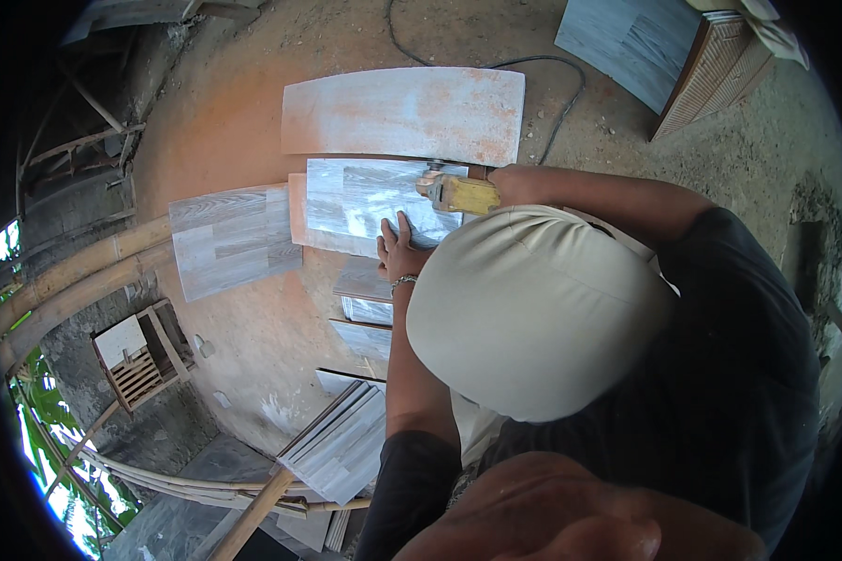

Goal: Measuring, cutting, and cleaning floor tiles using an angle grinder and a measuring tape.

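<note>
My right hand (507,179), partly hidden, is closed on a yellow angle grinder (472,194). The grinder's metal head lies over the far right part of a grey wood-pattern tile (346,201), close to its far edge; its disc is mostly hidden. Fingers spread, my left hand (399,251) presses flat on the near edge of the same tile. Beneath that tile sits another dust-covered tile (297,208), showing at the left and near sides. Just beyond lies a large pale tile (402,112) with orange dust on it.
Another wood-pattern tile (234,241) lies left. Stacked tiles (365,280) sit nearer me, more tiles (341,439) below. Tiles (627,47) stand upright far right. A black cable (571,65) crosses the dusty floor. Bamboo poles (84,271) run along the left. A beige cap (533,309) blocks the middle.
</note>
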`<action>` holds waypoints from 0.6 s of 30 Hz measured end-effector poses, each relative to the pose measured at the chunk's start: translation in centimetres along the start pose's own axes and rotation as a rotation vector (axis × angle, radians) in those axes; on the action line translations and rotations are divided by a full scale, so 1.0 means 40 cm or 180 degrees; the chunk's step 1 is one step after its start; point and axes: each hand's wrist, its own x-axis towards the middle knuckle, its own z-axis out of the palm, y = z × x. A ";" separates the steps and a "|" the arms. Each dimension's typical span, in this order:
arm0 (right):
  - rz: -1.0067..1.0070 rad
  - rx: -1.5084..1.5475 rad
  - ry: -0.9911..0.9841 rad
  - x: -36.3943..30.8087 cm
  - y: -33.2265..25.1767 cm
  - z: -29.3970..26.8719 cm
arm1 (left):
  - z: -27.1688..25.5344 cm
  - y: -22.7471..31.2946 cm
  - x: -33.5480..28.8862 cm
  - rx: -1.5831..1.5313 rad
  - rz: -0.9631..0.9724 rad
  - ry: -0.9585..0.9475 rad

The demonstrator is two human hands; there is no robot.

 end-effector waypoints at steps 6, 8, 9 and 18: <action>-0.0042 -0.0124 0.0041 -0.002 0.004 0.003 | -0.004 0.002 -0.001 -0.0009 -0.0003 -0.0020; -0.0014 -0.0151 0.0028 -0.003 0.006 0.002 | -0.005 0.004 -0.001 -0.0016 -0.0034 -0.0011; -0.0029 -0.0147 0.0034 -0.004 0.007 0.001 | -0.006 0.005 0.000 -0.0014 -0.0045 -0.0035; 0.0009 0.0056 -0.0020 -0.014 0.010 0.000 | 0.001 0.007 0.002 0.0037 -0.0094 -0.0050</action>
